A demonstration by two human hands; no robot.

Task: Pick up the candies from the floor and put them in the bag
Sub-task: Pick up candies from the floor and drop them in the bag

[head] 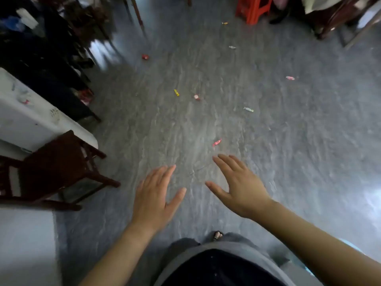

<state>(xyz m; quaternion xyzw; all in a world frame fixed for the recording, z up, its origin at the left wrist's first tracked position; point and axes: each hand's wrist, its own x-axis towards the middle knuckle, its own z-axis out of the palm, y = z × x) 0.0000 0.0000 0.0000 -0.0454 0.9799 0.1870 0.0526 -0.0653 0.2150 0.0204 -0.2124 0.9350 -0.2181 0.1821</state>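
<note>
At nine o'clock a white table juts in with its rounded corner toward the middle, and a dark wooden chair stands just below that corner, its legs reaching out onto the grey floor. From there rightward the floor lies open across the whole centre and right side, hemmed only at twelve to one o'clock by a red plastic stool and dark furniture. The left hand and the right hand both hover palm-down over the floor near six o'clock, fingers spread wide, empty. Candies lie scattered, well apart: a red one at eleven o'clock, a yellow one and a pink-white one near centre, a red-pink one just beyond the right fingertips, a pale one, a pink one at two o'clock, and two farther off near twelve, one white, one yellow. No writing can be read.
</note>
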